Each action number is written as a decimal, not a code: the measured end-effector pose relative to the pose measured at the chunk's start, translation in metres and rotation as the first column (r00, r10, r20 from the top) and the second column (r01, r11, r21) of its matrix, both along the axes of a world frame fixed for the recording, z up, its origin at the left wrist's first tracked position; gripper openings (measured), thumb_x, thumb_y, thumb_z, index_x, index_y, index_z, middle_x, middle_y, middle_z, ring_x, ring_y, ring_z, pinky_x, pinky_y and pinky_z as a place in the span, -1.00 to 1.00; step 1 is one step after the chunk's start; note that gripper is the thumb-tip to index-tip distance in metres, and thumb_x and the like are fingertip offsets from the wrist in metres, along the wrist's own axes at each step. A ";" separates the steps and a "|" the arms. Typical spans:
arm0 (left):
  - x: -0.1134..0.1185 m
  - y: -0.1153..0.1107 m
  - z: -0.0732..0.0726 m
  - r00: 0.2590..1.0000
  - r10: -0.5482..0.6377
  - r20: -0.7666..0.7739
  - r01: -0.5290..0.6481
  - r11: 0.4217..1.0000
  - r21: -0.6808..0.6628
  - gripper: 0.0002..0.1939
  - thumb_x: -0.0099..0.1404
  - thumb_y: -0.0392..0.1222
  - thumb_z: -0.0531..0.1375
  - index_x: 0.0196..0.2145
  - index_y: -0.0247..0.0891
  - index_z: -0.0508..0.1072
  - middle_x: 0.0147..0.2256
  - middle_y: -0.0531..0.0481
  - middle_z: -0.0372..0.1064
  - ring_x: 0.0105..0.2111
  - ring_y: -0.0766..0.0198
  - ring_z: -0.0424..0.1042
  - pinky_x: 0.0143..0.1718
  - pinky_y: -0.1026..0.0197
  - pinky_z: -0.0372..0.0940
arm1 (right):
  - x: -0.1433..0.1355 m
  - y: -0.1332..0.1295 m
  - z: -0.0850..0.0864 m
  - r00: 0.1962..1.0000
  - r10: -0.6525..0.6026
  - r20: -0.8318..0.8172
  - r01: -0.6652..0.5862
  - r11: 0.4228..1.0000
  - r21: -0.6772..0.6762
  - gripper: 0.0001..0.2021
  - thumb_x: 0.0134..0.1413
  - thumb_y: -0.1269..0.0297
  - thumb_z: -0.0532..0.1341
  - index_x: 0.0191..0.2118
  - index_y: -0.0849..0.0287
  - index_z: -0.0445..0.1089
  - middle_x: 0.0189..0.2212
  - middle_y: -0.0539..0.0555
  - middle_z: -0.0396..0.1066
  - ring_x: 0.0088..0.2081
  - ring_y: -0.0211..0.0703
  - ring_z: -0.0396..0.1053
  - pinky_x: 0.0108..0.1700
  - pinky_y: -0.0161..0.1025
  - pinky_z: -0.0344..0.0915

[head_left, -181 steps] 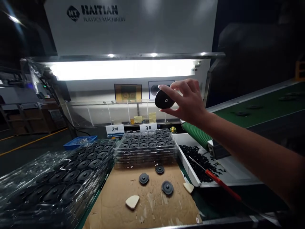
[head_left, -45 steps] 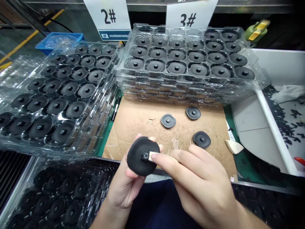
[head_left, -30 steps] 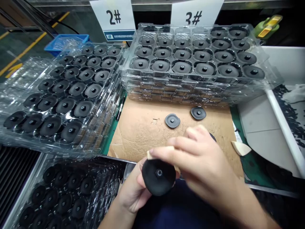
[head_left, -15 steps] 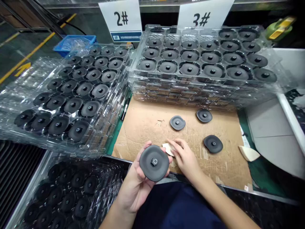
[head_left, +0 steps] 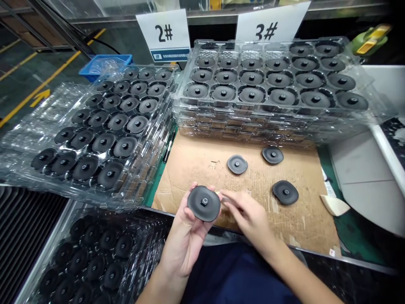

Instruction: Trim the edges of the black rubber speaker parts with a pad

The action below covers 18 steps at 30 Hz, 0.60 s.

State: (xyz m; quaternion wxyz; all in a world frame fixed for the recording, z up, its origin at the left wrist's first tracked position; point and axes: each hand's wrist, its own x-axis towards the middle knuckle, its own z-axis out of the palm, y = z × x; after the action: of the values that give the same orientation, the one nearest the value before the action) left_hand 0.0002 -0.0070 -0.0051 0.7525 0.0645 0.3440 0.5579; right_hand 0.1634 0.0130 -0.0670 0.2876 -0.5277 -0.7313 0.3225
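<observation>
My left hand [head_left: 185, 230] grips a dark grey, rounded-square disc with a raised stud at its centre [head_left: 204, 203], its studded face turned up towards me. Close to the disc's right edge, the fingers of my right hand [head_left: 249, 215] are pinched round a thin cream-coloured piece [head_left: 218, 193], mostly hidden behind them. Whether that piece touches the rim I cannot tell. Beyond my hands, three similar discs lie apart on the brown cardboard sheet [head_left: 190, 164]: one in the middle [head_left: 237, 164], one farther back [head_left: 272, 155] and one at the right [head_left: 285, 192].
Stacked clear plastic trays filled with discs stand at the left [head_left: 79, 185] and at the back [head_left: 253, 110]. Another disc-filled tray [head_left: 139, 249] sits lower left. A cream wedge [head_left: 335, 205] lies right of the cardboard. A blue bin [head_left: 90, 71] is behind the left stack.
The disc in my left hand has moved slightly up and tilted back. My right fingers have closed in at its right edge, covering most of the cream piece. The view has shifted a little.
</observation>
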 end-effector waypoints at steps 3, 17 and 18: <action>0.002 0.001 -0.002 0.999 0.011 -0.037 -0.012 1.000 -0.003 -0.53 0.15 -0.08 0.18 0.03 -0.11 0.28 0.06 -0.13 0.28 0.06 -0.03 0.23 0.02 0.05 0.25 | 0.002 -0.004 0.004 0.998 0.048 -0.032 -0.049 0.999 -0.023 -0.79 0.16 0.35 0.08 -0.11 0.12 0.38 -0.38 0.05 0.43 -0.33 -0.19 0.38 -0.28 -0.27 0.35; 0.010 0.001 0.014 0.978 0.035 -0.204 -0.022 0.998 0.064 -0.59 0.03 -0.18 0.32 -0.11 -0.02 0.42 -0.10 0.08 0.42 -0.09 0.17 0.39 -0.08 0.28 0.31 | -0.032 0.006 0.117 0.967 0.236 -0.095 -0.201 0.937 0.285 -0.74 0.13 0.49 0.03 -0.06 0.30 0.29 -0.25 0.11 0.43 -0.33 -0.20 0.32 -0.30 -0.20 0.19; 0.009 0.000 0.015 0.971 0.037 -0.235 -0.026 0.998 0.054 -0.55 -0.03 -0.11 0.35 -0.13 -0.03 0.44 -0.11 0.07 0.43 -0.08 0.14 0.39 -0.08 0.27 0.31 | -0.034 0.007 0.116 0.978 0.189 -0.090 -0.150 0.933 0.328 -0.72 0.14 0.47 0.03 -0.03 0.31 0.28 -0.26 0.13 0.42 -0.33 -0.18 0.31 -0.29 -0.18 0.18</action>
State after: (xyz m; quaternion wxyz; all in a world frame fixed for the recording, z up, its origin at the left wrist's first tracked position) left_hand 0.0096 -0.0067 0.0099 0.6955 0.1437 0.4179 0.5666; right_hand 0.1295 0.0204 0.0492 0.3836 -0.3888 -0.7980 0.2546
